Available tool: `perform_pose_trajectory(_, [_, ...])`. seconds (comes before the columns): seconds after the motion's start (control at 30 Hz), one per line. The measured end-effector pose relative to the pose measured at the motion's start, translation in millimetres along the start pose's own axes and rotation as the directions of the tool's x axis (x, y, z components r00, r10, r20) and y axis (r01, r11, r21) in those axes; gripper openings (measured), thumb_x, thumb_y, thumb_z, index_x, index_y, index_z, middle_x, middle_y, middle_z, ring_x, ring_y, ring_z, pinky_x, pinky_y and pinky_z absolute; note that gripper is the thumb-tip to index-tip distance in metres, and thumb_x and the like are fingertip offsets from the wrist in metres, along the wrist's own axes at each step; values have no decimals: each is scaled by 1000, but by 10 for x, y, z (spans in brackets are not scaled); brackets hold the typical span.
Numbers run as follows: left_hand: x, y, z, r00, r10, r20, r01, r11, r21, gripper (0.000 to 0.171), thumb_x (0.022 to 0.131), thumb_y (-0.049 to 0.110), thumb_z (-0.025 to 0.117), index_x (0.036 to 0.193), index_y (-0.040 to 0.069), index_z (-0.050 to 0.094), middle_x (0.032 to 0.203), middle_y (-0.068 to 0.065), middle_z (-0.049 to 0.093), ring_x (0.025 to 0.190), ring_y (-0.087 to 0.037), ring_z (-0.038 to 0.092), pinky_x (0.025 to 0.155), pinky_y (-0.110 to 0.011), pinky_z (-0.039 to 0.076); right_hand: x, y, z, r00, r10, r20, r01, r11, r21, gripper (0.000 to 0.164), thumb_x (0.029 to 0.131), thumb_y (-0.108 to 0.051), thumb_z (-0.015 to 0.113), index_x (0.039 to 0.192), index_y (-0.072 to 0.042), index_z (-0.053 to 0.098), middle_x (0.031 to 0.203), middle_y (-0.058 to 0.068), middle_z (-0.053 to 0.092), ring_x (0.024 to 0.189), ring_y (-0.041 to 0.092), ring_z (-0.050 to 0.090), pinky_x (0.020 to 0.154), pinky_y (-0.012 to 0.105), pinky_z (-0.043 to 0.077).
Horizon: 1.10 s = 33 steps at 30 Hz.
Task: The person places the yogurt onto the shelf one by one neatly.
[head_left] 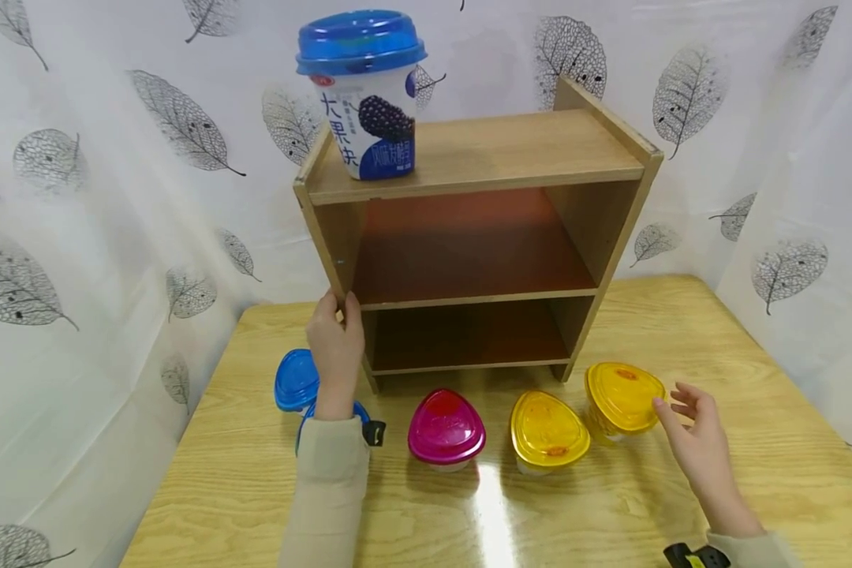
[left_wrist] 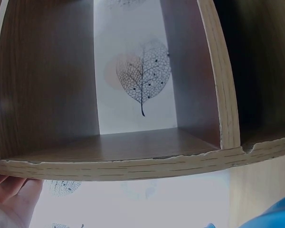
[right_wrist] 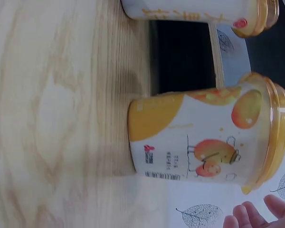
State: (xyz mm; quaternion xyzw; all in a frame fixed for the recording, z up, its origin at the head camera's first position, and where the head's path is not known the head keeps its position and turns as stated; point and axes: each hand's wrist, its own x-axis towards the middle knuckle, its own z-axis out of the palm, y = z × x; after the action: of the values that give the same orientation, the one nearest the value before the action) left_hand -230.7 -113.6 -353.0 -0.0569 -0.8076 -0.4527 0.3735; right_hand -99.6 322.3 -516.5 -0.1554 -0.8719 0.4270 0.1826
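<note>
A small wooden shelf (head_left: pixel 472 298) stands on the table, seen close up in the left wrist view. My left hand (head_left: pixel 336 335) grips the front edge of its left side panel, thumb at the edge and fingers on the outer side. On the shelf's top stands a yogurt cup with a blue lid (head_left: pixel 362 95). My right hand (head_left: pixel 696 438), fingers loosely bent, is beside the right-hand yellow-lidded yogurt cup (head_left: pixel 625 398). In the right wrist view a small gap shows between the fingers and that cup (right_wrist: pixel 204 135).
Another yellow-lidded cup (head_left: pixel 548 430) and a magenta-lidded cup (head_left: pixel 446 427) stand in front of the shelf. A blue-lidded cup (head_left: pixel 297 380) stands at the left; a second is partly hidden behind the left forearm. A leaf-patterned curtain (head_left: pixel 113 197) surrounds the wooden table (head_left: pixel 213 473).
</note>
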Motion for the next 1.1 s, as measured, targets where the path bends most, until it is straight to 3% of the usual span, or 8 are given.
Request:
perform_pose_trajectory(0.17, [2,-13,3,1000,1,6,-1,1000,3,22,89,13,51,81,-6,58,87,-19,63,76,-29,60,64,-40,51,15,185,89,1000,1,-16,-1,999,39,69,82,-53,46,128,-5,30,122,10,38,98,16,40,63,12,40])
perform_pose_trajectory(0.37, [6,-20,3,1000,5,4,-5,1000,9,21,89,13,51,86,-7,60,90,-20,63,77,-29,61,64,-39,51,50,142,82,1000,19,-7,-18,1000,20,62,84,-51,46,125,-6,36,119,12,41,94,13,43,58,17,43])
perform_pose_trajectory(0.47, [5,-15,-1,1000,10,1,-10,1000,5,22,89,13,51,85,-6,60,90,-19,63,78,-29,61,63,-40,51,43,-67,31,999,39,2,-39,999,9,55,86,-46,46,124,-6,41,117,13,44,94,14,44,56,21,43])
perform_pose_trajectory(0.6, [5,-14,0,1000,22,1,-22,1000,2,21,89,13,50,83,-5,60,88,-19,63,77,-28,60,62,-40,51,-30,-529,-85,999,46,27,-46,999,12,48,90,-35,45,121,1,45,115,19,47,93,17,45,57,17,41])
perform_pose_trajectory(0.8, [5,-25,1,1000,12,1,-12,1000,4,21,89,13,51,88,-5,61,90,-18,63,79,-27,61,62,-39,51,-71,-870,-152,1000,-3,25,3,1000,1,43,93,-26,40,119,8,47,107,19,50,81,-6,40,59,9,37])
perform_pose_trajectory(0.93, [3,-19,-1,1000,6,5,-7,1000,8,20,89,13,50,86,-4,61,89,-17,63,78,-27,60,62,-38,51,-56,-831,-136,999,20,36,-21,1000,23,48,95,-29,34,126,8,40,114,21,46,90,8,43,62,12,35])
perform_pose_trajectory(1.03, [4,-11,-7,1000,11,7,-11,1000,12,20,89,13,50,83,-4,60,88,-18,63,77,-27,60,62,-38,51,-19,-600,-76,998,62,26,-64,996,62,56,93,-38,35,131,3,33,120,19,42,97,20,41,64,13,35])
perform_pose_trajectory(1.1, [8,-10,-11,1000,13,5,-13,1000,12,20,89,13,50,83,-4,60,88,-18,63,76,-27,60,62,-37,51,13,-377,-12,997,71,5,-71,994,86,61,90,-45,38,132,-2,32,121,14,41,98,20,39,64,13,37])
